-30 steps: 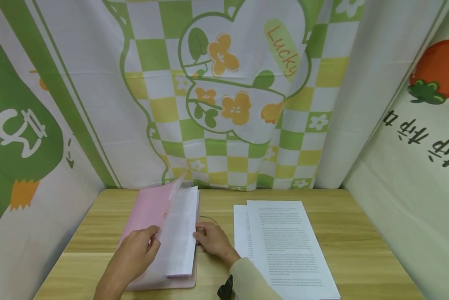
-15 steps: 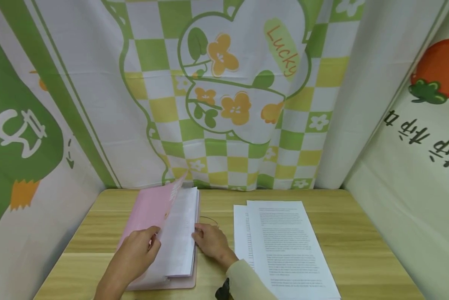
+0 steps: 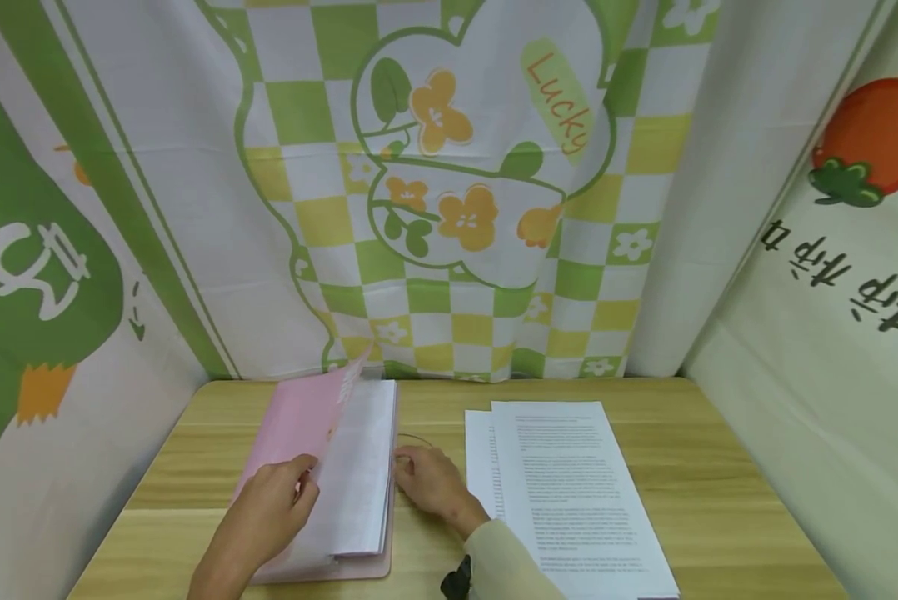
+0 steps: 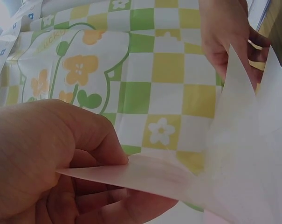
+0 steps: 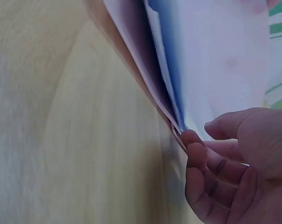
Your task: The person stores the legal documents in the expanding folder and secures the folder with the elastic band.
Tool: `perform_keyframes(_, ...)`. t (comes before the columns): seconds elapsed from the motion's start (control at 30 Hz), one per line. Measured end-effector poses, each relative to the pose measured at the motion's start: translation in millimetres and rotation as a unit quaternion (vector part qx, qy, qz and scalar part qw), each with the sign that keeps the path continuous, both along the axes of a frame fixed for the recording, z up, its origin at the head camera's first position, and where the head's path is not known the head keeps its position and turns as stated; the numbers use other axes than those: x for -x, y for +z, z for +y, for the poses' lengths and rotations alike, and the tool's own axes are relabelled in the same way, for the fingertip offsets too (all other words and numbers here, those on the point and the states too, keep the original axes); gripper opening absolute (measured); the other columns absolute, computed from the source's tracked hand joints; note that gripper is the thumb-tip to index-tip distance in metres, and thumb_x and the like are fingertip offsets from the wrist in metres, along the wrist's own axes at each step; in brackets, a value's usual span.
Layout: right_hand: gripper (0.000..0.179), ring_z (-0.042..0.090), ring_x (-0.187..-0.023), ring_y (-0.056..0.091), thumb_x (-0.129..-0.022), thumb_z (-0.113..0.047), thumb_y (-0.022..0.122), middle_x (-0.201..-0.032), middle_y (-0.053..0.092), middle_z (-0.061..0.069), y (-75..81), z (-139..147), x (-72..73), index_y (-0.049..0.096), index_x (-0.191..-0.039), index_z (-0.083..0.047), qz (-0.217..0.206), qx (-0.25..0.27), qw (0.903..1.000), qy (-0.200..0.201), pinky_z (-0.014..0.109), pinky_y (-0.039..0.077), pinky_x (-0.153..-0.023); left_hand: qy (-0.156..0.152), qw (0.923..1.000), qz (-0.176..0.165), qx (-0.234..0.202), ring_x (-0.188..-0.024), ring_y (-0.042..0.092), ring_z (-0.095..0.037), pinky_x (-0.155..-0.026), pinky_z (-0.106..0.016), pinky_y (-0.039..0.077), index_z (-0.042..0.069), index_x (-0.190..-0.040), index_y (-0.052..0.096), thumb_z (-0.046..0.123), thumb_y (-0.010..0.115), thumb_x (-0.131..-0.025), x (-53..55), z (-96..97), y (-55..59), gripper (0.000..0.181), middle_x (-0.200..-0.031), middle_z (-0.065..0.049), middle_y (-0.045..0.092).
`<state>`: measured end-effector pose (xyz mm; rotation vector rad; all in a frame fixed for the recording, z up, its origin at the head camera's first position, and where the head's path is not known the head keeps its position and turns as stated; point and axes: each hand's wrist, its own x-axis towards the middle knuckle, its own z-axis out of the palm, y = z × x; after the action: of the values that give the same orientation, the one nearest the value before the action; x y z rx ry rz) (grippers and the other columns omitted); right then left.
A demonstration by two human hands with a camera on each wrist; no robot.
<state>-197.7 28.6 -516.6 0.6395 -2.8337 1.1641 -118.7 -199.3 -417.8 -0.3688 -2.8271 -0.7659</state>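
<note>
A pink folder (image 3: 299, 417) lies on the left part of the table with its cover raised and white printed sheets (image 3: 359, 467) inside. My left hand (image 3: 272, 508) pinches the raised cover near its free edge; in the left wrist view the thin pinkish cover (image 4: 145, 175) runs between the fingers. My right hand (image 3: 430, 482) is at the right edge of the sheets. In the right wrist view its thumb stands apart from the loosely bent fingers (image 5: 195, 156), whose tips are right at the edge of the stacked layers (image 5: 161, 70).
A stack of printed paper (image 3: 569, 483) lies to the right, above a second white sheet or pad (image 3: 479, 458). A thin dark loop (image 3: 416, 438) shows behind my right hand. Printed cloth curtains (image 3: 449, 292) rise at the table's (image 3: 689, 467) back and sides.
The sheets in the folder have settled slightly lower, and the right fingers have eased off their edge. The left hand keeps its hold on the cover. The head view has shifted slightly.
</note>
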Motion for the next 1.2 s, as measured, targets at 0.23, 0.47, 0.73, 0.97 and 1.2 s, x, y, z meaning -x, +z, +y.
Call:
perform_keyframes(0.23, 0.021, 0.006, -0.061, 0.052, -0.094, -0.011, 0.066, -0.075, 0.062, -0.008, 10.4, 28, -4.0, 0.076, -0.111, -0.004, 0.001, -0.001, 0.9998, -0.018, 0.027, 0.046, -0.057, 0.0, 1.0, -0.002, -0.005, -0.057, 0.042, -0.005, -0.055, -0.026, 0.041, -0.004, -0.103, 0.071, -0.005, 0.059, -0.088, -0.9, -0.5, -1.7, 0.019, -0.064, 0.008, 0.046)
perform_keyframes(0.47, 0.024, 0.009, -0.068, 0.058, -0.096, -0.019, 0.069, -0.087, 0.07, -0.001, 27.1, 85, -16.6, 0.074, -0.114, -0.004, -0.013, -0.032, 0.9986, -0.04, 0.032, 0.048, -0.059, 0.002, 0.9996, -0.024, -0.018, -0.055, 0.042, -0.005, -0.054, -0.025, 0.041, -0.005, -0.105, 0.071, -0.005, 0.058, -0.091, -1.4, 0.0, -0.2, 0.019, -0.065, 0.007, 0.048)
perform_keyframes(0.73, 0.044, 0.034, -0.097, 0.067, -0.094, -0.025, 0.074, -0.11, 0.068, 0.016, 33.3, 168, -44.0, 0.067, -0.128, 0.002, -0.057, -0.102, 0.9823, -0.147, 0.053, 0.055, -0.077, 0.002, 0.9989, -0.044, -0.019, -0.055, 0.041, -0.005, -0.057, -0.025, 0.041, -0.006, -0.112, 0.07, -0.004, 0.057, -0.094, -3.6, -3.6, 0.9, 0.022, -0.065, 0.006, 0.048)
perform_keyframes(0.97, 0.065, 0.049, -0.11, 0.057, -0.095, -0.036, 0.071, -0.123, 0.057, 0.032, 25.1, 217, -65.4, 0.056, -0.135, 0.013, -0.052, -0.16, 0.9651, -0.201, 0.062, 0.049, -0.086, 0.006, 0.9992, -0.039, -0.01, -0.056, 0.04, -0.006, -0.056, -0.026, 0.04, -0.004, -0.111, 0.07, -0.003, 0.056, -0.094, -6.4, -4.9, -0.4, 0.022, -0.066, 0.006, 0.046)
perform_keyframes(1.2, 0.102, 0.071, -0.132, 0.022, -0.09, -0.051, 0.073, -0.146, 0.017, 0.053, 20.9, 233, -77.4, 0.031, -0.144, 0.025, -0.132, -0.169, 0.9558, -0.201, 0.077, 0.026, -0.103, 0.004, 0.9995, -0.029, -0.014, -0.057, 0.04, -0.005, -0.056, -0.026, 0.041, -0.005, -0.112, 0.07, -0.004, 0.057, -0.093, -5.6, -2.5, -3.8, 0.023, -0.065, 0.007, 0.045)
